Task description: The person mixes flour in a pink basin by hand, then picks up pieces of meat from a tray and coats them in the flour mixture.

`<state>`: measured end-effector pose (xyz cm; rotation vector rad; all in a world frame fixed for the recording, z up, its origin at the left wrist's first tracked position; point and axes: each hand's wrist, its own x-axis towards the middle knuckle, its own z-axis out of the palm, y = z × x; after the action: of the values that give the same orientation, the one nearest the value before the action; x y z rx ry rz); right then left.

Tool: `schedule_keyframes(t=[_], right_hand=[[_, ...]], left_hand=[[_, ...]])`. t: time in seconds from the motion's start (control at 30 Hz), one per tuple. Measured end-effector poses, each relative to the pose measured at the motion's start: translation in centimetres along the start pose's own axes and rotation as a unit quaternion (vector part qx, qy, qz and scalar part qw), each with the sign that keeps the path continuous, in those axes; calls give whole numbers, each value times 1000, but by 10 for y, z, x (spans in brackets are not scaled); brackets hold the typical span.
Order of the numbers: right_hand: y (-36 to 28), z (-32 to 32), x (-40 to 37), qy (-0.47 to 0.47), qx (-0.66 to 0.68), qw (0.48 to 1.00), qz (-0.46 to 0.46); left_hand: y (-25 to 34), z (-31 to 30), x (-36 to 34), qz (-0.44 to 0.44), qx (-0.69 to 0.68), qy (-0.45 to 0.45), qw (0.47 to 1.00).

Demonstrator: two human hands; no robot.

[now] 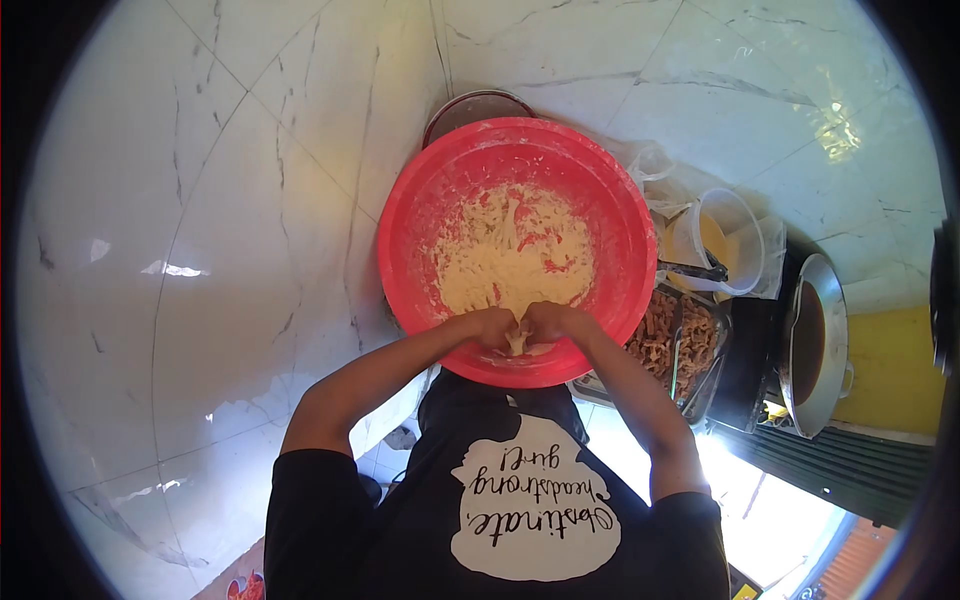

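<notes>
A large red basin (620, 200) holds pale floury dough crumbs (500, 260), with bits of the red bottom showing through. My left hand (494, 328) and my right hand (546, 322) meet inside the basin near its front wall. Both have their fingers curled around a pale piece of dough (517, 340) between them. The fingertips are partly hidden under the hands.
Right of the basin stand a clear plastic tub (755, 255) with yellowish contents, a tray of brown strips (690, 340) with tongs, and a wide metal pan (835, 340) of dark liquid. Marbled tile walls (250, 200) rise behind and at left.
</notes>
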<state>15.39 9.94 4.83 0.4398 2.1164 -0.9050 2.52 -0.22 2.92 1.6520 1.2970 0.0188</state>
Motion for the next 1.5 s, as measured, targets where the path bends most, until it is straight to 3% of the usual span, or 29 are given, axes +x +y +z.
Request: schedule_keyframes(t=[0.03,0.1,0.23,0.43,0.5,0.53,0.6,0.63,0.7,0.83,0.9,1.03,1.1,1.23,1.43,1.5], right_hand=[[0,-2,0,1,-2,1000,-1],[4,-4,-4,24,28,999,-9],[3,2,-1,95,-35,995,13],[1,-3,1,-31,-12,999,12],[4,-7,-9,75,36,997,8],[4,-6,-9,74,36,997,8],[4,-3,-9,233,-102,962,98],[3,-1,-9,232,-102,963,97],[2,1,-11,135,-41,981,133],[-2,3,-13,113,-26,984,135],[-2,4,-21,258,-62,944,195],[-8,-1,-33,179,-82,960,199],[-15,11,-25,101,-97,981,132],[-46,25,-22,99,-76,989,85],[-19,27,-4,148,41,988,-29],[-10,17,-6,122,112,984,-58]], left_hand=[[-10,4,5,-1,1,2,1000],[-25,10,12,10,-123,24,992],[-15,1,4,-22,10,32,999],[-10,9,7,-22,-22,-17,999],[-17,9,9,-32,-46,67,996],[-19,11,10,-32,-46,66,996],[-18,11,9,-50,-38,199,978],[-13,10,6,-51,-39,198,978],[-2,6,1,-48,-43,74,995],[-5,14,3,-54,-57,83,994],[-10,15,5,-108,-29,138,984],[-26,19,9,-126,-2,128,984],[-33,22,12,-106,-1,124,987],[-28,11,12,-91,-3,48,995],[-32,12,8,-92,-38,80,992],[-32,14,6,-137,-38,179,974]])
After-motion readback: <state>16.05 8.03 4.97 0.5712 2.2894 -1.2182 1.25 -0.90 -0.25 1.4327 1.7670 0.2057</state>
